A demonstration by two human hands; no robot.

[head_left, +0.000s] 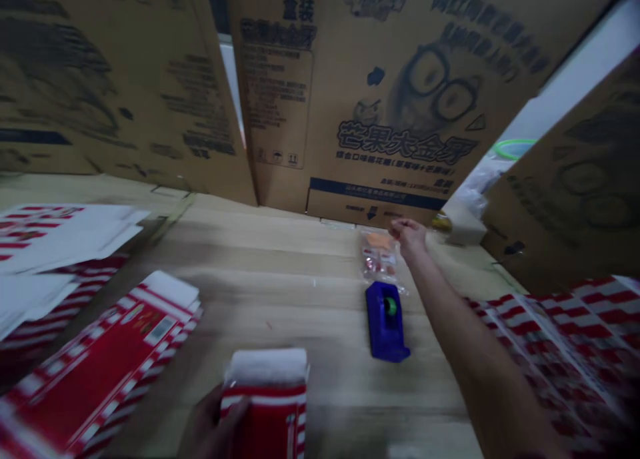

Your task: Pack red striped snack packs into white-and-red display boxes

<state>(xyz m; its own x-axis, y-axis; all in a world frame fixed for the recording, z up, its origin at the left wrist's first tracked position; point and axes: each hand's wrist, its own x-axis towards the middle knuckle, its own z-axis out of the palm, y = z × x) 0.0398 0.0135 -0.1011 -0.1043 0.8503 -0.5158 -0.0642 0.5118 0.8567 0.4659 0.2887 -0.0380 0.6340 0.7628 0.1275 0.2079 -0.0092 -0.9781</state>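
Observation:
At the bottom of the head view, my left hand (220, 419) grips a red carton (270, 415) with white stripes and a raised white flap, its thumb across the front. My right arm reaches far forward, and my right hand (411, 240) pinches at the upper right corner of a clear plastic packet (381, 255). Small orange and red-and-white items show inside this packet, which is on the table by the cardboard. A blue tape dispenser (387, 322) with a green core stands just nearer than the packet.
Printed cardboard boxes (280, 139) wall off the back of the wooden table (300, 299). Flat red striped cartons (105, 365) and white-flapped ones (100, 225) lie stacked on the left. More red-and-white cartons (565, 352) stand in rows at right. A tape roll (463, 222) sits by the boxes.

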